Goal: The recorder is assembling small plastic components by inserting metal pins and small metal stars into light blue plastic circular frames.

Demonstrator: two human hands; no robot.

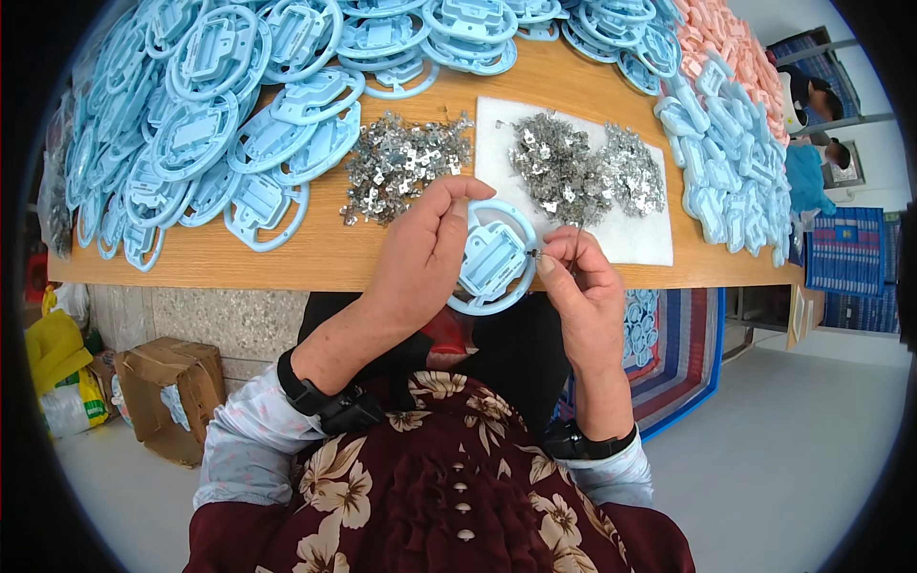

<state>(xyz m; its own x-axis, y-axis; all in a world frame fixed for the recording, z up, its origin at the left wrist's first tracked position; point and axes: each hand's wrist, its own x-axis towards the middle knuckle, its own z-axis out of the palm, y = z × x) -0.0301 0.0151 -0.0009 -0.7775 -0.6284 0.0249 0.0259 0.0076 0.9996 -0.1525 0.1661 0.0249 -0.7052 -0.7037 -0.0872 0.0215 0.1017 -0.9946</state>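
Left hand: I am watching my left hand (425, 250) closing round the left rim of a pale blue plastic ring (494, 258), thumb on top, fingers curled behind.
Right hand: my right hand (583, 286) is pinching a small metal clip (535, 254) between thumb and forefinger, pressing it at the ring's right side; the other fingers are folding loosely.
Ring position: it is hanging in the air just off the near edge of the bench (315, 253), tilted toward me, touching both hands.
Handling, ring: I am judging it light and stiff, smooth moulded plastic, likely to slip if held by the face (the rim is giving the surer hold).
Handling, clip: I am judging it tiny, thin and springy, easy to drop; fingertip pinch only.
Supply: loose clips are lying in a heap (401, 167) on bare wood, more on a white pad (630, 239) toward the right edge.
Stock: blue rings (191, 124) are piling along the far and left edges.
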